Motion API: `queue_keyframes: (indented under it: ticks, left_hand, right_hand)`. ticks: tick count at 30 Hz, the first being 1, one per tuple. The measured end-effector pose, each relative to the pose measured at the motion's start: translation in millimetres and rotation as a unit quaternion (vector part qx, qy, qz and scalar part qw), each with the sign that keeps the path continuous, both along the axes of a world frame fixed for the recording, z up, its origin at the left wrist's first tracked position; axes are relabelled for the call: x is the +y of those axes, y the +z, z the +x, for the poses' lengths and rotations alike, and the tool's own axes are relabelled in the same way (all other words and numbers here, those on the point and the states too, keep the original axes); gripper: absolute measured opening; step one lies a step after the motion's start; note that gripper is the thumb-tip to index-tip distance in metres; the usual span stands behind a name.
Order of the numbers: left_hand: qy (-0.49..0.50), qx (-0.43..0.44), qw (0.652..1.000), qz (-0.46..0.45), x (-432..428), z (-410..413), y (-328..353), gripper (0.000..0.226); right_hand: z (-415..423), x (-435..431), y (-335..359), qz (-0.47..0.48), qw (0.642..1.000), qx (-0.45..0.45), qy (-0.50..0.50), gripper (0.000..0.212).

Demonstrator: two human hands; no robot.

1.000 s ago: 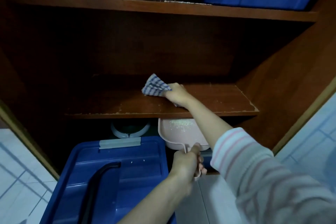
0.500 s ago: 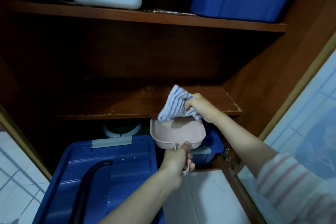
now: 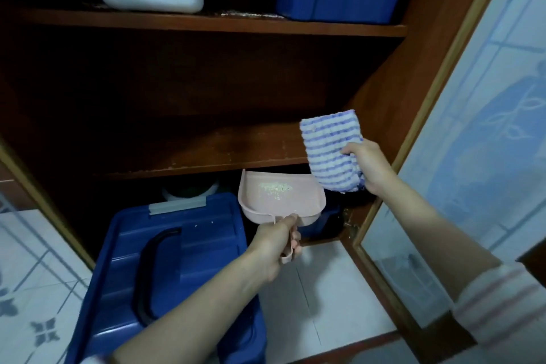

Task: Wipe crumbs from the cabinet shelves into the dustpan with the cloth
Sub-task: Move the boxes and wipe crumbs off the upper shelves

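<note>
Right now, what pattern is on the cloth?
The cloth has blue-purple and white stripes, seen in the head view, the only one.

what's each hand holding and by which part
The left hand grips the pink dustpan by its handle; the right hand pinches the striped cloth at its lower right edge.

Pink dustpan [image 3: 283, 201], blue-and-white striped cloth [image 3: 332, 154]

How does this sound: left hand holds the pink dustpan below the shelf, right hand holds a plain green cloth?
Not quite: the head view shows the cloth in the right hand is blue-and-white striped, not plain green. The left hand does hold the pink dustpan below the shelf.
</note>
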State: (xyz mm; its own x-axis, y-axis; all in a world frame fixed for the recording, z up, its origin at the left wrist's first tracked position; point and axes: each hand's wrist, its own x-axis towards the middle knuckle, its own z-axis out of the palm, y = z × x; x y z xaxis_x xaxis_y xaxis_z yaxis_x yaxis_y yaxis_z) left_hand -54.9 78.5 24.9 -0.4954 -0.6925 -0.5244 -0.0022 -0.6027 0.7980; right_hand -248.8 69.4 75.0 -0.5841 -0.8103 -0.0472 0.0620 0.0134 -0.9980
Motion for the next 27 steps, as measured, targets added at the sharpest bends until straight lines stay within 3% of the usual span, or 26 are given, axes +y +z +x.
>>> queue_keyframes:
  ticks: [5, 10, 17, 22, 26, 27]
  left_hand:
    - [-0.040, -0.014, 0.999, -0.028, 10.5, 25.4, 7.4, 0.024]
    - [-0.037, -0.017, 0.998, -0.041, 18.7, 51.5, 17.0, 0.014]
    - [0.008, -0.009, 0.999, -0.032, 16.1, 72.4, 24.4, 0.018]
    - [-0.020, -0.020, 0.999, -0.043, 23.0, 75.9, 15.6, 0.018]
    - [-0.051, -0.035, 0.996, -0.059, 23.4, 75.2, 12.0, 0.014]
    - [-0.052, -0.038, 0.996, -0.060, 22.9, 75.0, 11.7, 0.014]
  right_hand:
    - [-10.3, 31.8, -15.0, -0.017, 0.988, -0.140, -0.057, 0.030]
    - [-7.2, 55.7, -31.2, 0.007, 0.983, -0.160, -0.085, 0.026]
    - [22.5, 69.4, -102.4, 0.181, 0.978, -0.074, -0.071, 0.009]
    - [39.9, 78.9, -154.8, 0.328, 0.940, 0.082, -0.045, 0.025]
    - [41.8, 75.6, -175.7, 0.384, 0.909, 0.166, 0.000, 0.007]
    - [42.2, 73.5, -181.2, 0.388, 0.903, 0.185, -0.003, 0.011]
